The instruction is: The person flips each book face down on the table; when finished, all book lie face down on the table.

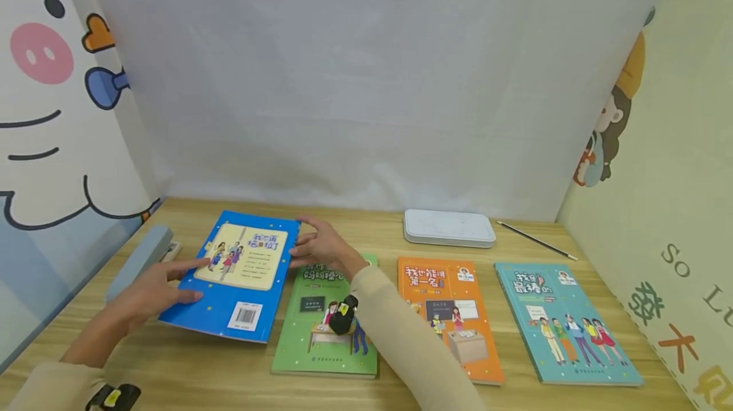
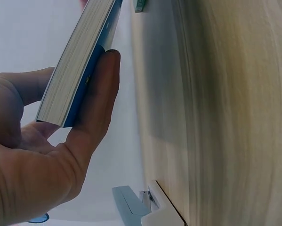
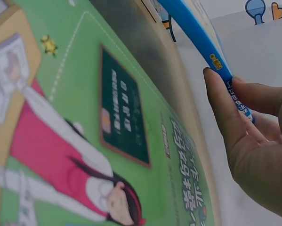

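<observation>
"Table [image 1: 189,379] first: what is it like?"

"Light brown, with a wood grain running across it. Behind it hangs a pale grey curtain [image 1: 366,80] with soft creases, filling the far side."

"And the side walls?"

"The left wall [image 1: 34,271] is light blue and white, printed with a big pig [image 1: 42,53] that has a pink snout. The right wall [image 1: 687,144] is pale green, with a cartoon girl [image 1: 613,118], some Chinese characters and the letters 'SO LU'."

"What lies on the table?"

"At the back, near the curtain, a flat pale box [image 1: 449,228], with a pencil [image 1: 537,240] lying slantwise just beside its right end. Nearer, a green book [image 1: 298,354], an orange book [image 1: 452,315] and a teal book [image 1: 569,325] lie in a row, apart from one another. A grey-blue stapler [image 1: 140,261] sits over on the left."

"Where is the blue book [image 1: 243,271]?"

"Held tilted above the table, left of the green book and near the stapler. A barcode [image 1: 246,315] shows at its near end."

"Who has it?"

"Both hands. The left hand [image 1: 150,293] grips its left side, fingers on both faces. The right hand [image 1: 326,247] pinches the spine near the far corner."
</observation>
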The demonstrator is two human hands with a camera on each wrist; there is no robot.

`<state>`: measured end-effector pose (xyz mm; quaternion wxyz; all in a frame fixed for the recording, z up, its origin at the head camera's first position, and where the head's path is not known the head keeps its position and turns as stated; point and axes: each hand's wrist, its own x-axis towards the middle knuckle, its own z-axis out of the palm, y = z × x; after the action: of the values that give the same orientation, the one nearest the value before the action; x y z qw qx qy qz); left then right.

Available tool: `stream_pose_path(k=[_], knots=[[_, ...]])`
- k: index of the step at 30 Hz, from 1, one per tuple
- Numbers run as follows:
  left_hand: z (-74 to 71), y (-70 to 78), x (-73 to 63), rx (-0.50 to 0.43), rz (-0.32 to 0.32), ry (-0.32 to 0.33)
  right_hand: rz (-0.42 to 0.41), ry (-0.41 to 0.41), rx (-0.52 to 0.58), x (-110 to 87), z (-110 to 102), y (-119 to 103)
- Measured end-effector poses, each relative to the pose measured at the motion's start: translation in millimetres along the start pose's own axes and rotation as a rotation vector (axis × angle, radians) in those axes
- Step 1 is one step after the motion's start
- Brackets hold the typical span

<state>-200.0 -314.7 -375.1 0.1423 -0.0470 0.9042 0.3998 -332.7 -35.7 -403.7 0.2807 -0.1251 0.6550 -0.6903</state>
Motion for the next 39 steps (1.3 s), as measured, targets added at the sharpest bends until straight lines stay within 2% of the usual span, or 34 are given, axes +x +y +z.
stream_pose_path(k=[18,27,39], knots=[[-2.7,-18.8,3.7,0.033,-0.014,-0.059,0.044,0.014,-0.082,12.4,19.6,7.1],[-4.0,-27.3,3.2,0.022,-0.059,-0.092,0.09,0.015,-0.123,15.6,28.3,11.7],[-2.1,-37.1,-0.7,0.068,-0.079,-0.087,0.13,0.003,-0.129,15.6,34.6,14.0]])
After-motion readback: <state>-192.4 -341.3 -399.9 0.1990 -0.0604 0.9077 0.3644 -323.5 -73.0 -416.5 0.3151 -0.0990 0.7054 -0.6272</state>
